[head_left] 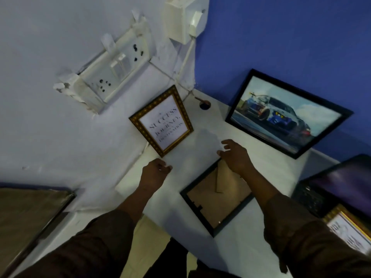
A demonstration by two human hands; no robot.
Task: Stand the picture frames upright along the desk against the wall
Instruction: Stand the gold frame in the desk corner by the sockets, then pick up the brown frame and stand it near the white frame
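A small gold-bordered frame with a text print [163, 122] stands upright against the pale wall in the desk's corner. A large black frame with a car picture [285, 115] leans against the blue wall. A black frame [210, 199] lies face down on the white desk [251, 161], its brown backing and stand showing. My right hand [235, 155] hovers over that frame's far corner, fingers apart, holding nothing. My left hand [154, 173] is just below the gold frame, fingers loosely curled and empty. Another gold-bordered frame [349, 229] lies at the right edge.
A dark laptop [341, 183] sits at the right of the desk. A cable hole [204, 106] is in the desk's corner. A white socket panel [108, 71] and a white box with a cable [184, 19] hang on the pale wall. A brown surface [30, 213] lies at the lower left.
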